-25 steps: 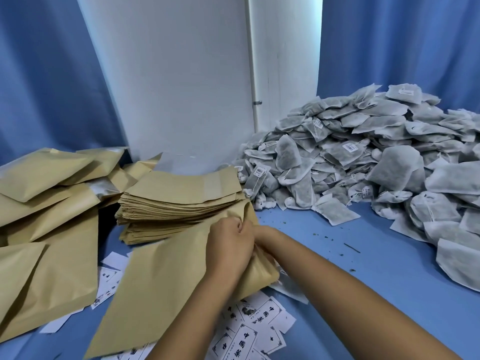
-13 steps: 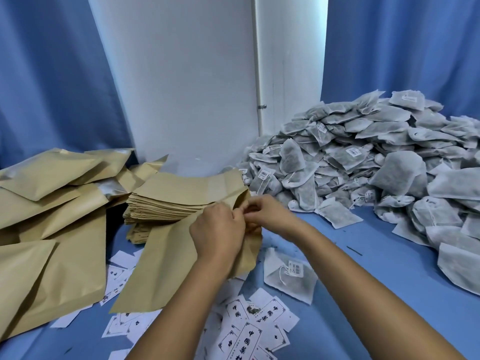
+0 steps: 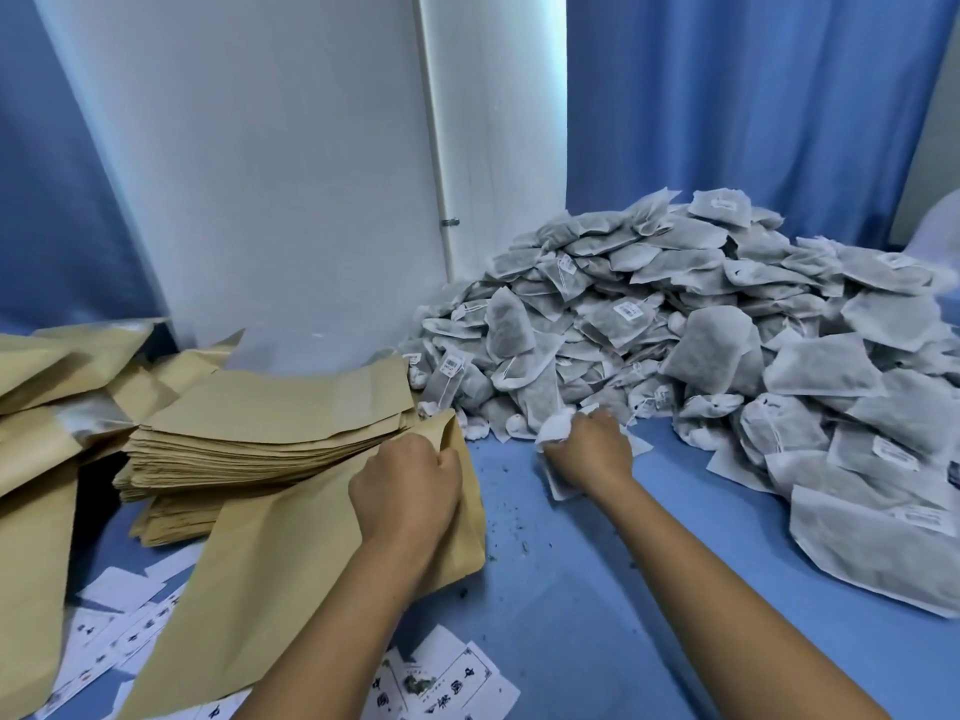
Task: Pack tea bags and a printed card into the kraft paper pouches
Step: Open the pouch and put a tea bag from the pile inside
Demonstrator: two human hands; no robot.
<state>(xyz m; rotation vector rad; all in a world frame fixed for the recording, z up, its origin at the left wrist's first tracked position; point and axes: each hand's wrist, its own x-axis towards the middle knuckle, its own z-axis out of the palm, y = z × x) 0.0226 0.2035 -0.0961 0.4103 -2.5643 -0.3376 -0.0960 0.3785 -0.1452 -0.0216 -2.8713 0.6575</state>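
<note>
My left hand (image 3: pixel 410 485) grips the top edge of a kraft paper pouch (image 3: pixel 270 574) that lies slanted on the blue table, beside a flat stack of empty pouches (image 3: pixel 270 423). My right hand (image 3: pixel 589 449) is closed on a white tea bag (image 3: pixel 555 431) at the near edge of a big heap of tea bags (image 3: pixel 701 324). Printed cards (image 3: pixel 441 683) lie scattered under my forearms and under the pouch.
Filled or loose kraft pouches (image 3: pixel 36 407) pile up at the far left. A white pillar (image 3: pixel 291 174) and blue curtains (image 3: pixel 753 106) stand behind the table. Tea crumbs dot the blue tabletop (image 3: pixel 571 589) between my arms.
My right hand left the pouch mouth and moved right to the tea-bag heap, where it took hold of a bag. My left hand still holds the pouch, now lower on the table.
</note>
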